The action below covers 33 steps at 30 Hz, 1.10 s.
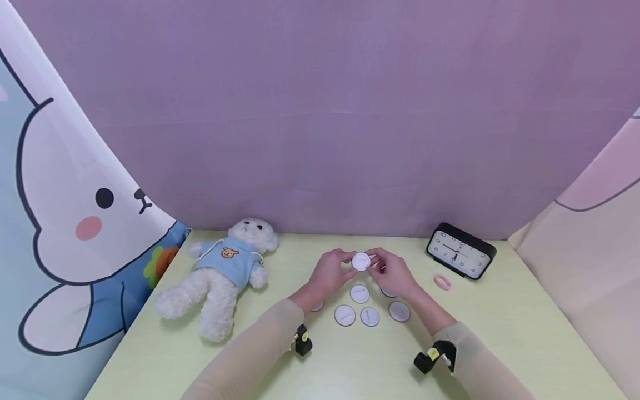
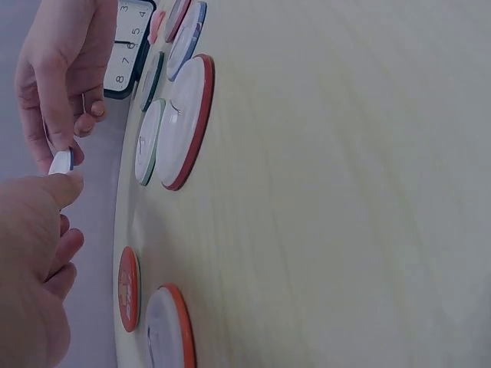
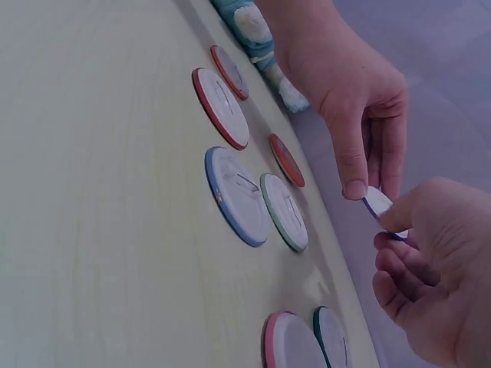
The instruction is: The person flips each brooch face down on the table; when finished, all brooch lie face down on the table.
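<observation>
Over the far middle of the table, my left hand [image 1: 327, 273] and right hand [image 1: 392, 272] pinch one round pin badge [image 1: 361, 261] from opposite sides. Its white back faces my head camera, and a blue rim shows in the right wrist view. Beneath and in front of the hands lie several more badges, most with white pin backs up: a red-rimmed badge [image 3: 221, 109], a blue-rimmed badge [image 3: 238, 197], a light green-rimmed badge [image 3: 284, 212] and a pink-rimmed badge [image 3: 291, 345]. An orange badge [image 2: 129, 289] shows its printed face near my left hand. My arms partly hide some badges in the head view.
A white plush toy [image 1: 220, 278] in a blue hoodie lies at the left. At the back right stands a black-framed clock [image 1: 461, 251], with a small pink ring-shaped object [image 1: 442, 282] in front of it. A purple cloth [image 1: 320, 122] hangs behind the table [image 1: 520, 333].
</observation>
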{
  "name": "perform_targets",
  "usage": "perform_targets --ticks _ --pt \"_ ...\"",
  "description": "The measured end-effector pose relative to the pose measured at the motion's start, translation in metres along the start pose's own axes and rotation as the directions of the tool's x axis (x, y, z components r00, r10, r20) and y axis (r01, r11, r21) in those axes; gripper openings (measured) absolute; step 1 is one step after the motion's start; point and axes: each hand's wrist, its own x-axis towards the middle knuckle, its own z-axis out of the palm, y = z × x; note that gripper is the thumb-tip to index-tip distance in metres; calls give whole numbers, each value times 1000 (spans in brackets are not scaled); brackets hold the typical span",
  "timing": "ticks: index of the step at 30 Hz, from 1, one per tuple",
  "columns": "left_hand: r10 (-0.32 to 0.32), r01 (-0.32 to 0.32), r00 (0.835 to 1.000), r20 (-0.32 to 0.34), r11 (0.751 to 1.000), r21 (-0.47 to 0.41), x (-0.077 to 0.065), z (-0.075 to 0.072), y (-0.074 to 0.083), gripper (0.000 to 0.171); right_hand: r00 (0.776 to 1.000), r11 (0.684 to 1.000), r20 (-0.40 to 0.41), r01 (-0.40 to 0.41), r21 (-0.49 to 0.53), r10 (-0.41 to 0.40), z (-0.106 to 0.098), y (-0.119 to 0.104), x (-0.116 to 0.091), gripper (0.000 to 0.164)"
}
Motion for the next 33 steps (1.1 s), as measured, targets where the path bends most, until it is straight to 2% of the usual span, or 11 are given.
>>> perform_targets --ticks 4,10,15,25,33 --pt "4 -5 1000 14 1000 14 1 1 -1 39 999 998 12 44 -53 -43 1 0 -1 42" --pt "21 -23 999 40 999 48 2 4 -3 35 995 984 10 100 -149 -100 3 -2 -2 38" --pt "7 -11 998 69 998 58 2 7 -3 35 992 974 17 129 -186 -128 6 -1 -3 37" --pt "2 -14 994 108 994 112 2 10 -4 32 993 965 46 116 -236 -108 12 4 -3 39" --pt "-42 22 988 146 990 138 4 11 0 29 993 963 90 94 -252 -73 13 7 -2 38"
